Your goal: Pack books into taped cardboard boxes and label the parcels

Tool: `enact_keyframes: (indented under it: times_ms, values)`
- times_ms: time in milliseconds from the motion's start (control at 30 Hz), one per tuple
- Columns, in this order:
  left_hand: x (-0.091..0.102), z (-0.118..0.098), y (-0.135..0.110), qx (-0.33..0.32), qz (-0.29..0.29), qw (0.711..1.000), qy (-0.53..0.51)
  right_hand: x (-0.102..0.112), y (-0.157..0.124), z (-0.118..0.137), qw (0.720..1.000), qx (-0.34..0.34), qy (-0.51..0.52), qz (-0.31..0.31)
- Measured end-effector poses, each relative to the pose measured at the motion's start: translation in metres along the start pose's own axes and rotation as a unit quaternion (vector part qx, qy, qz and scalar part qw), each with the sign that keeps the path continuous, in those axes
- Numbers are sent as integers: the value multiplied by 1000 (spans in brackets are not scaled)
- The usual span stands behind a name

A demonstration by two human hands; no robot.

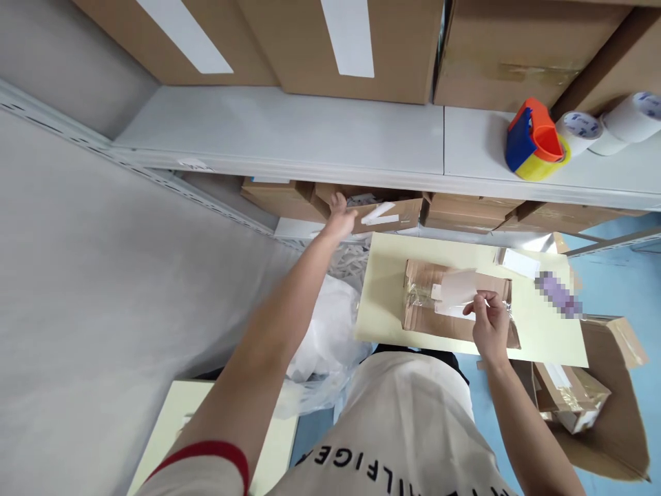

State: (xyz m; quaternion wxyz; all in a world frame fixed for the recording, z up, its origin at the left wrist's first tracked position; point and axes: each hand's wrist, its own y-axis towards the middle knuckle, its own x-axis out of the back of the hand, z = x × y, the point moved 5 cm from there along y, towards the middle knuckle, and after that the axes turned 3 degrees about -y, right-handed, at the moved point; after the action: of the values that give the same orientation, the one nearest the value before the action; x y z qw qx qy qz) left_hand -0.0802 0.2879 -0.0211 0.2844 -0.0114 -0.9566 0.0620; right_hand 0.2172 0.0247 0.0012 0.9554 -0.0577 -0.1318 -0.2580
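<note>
My left hand point(339, 219) is stretched out at the near left corner of an open cardboard box point(407, 215) on the lower shelf. Its fingers look apart, and I see nothing held in them. Just right of it, a white paper strip point(379, 212) shows against the box front; whether it touches the box I cannot tell. Between the thumb and fingers of my right hand point(489, 324) is a pale paper label point(458, 288), raised over a taped cardboard package point(434, 318). That package lies flat on the cream table point(382, 303).
An orange, blue and yellow tape dispenser point(537, 141) and white tape rolls point(581, 127) stand on the upper shelf point(310, 131). A white box point(520, 263) and a blurred purple item point(558, 295) lie at the table's right. A large open carton point(620, 399) sits on the floor, lower right.
</note>
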Motion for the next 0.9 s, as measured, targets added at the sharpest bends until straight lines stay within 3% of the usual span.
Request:
enact_keyframes:
  times_ms: [100, 233, 300, 367, 500, 600, 700, 800, 900]
  values:
    - [-10, -35, -72, -127, 49, 990, 28, -6, 0, 12, 1000, 19, 13, 13]
    - [-47, -93, -177, -351, 140, 923, 75, -18, 0, 28, 997, 47, 28, 47]
    - [-65, -105, -205, -389, 135, 905, 105, -23, -1, 32, 996, 54, 39, 64]
    - [-79, -107, -216, -389, 116, 908, 110, -25, -2, 31, 994, 53, 47, 80]
    - [-86, -97, -214, -324, 98, 941, 12, -17, -4, 24, 988, 68, 46, 132]
    - [-83, -86, -204, -183, 89, 970, -132, 4, -4, 19, 985, 112, -6, 133]
    - [-89, -78, -201, -29, 106, 954, -280, 34, 0, 12, 989, 114, -63, 65]
    - [-102, -77, -208, 57, 132, 926, -348, 51, 5, 2, 993, 61, -43, 93]
    - [-117, -71, -218, 113, 151, 918, -350, 61, 8, -8, 993, 3, -22, 115]
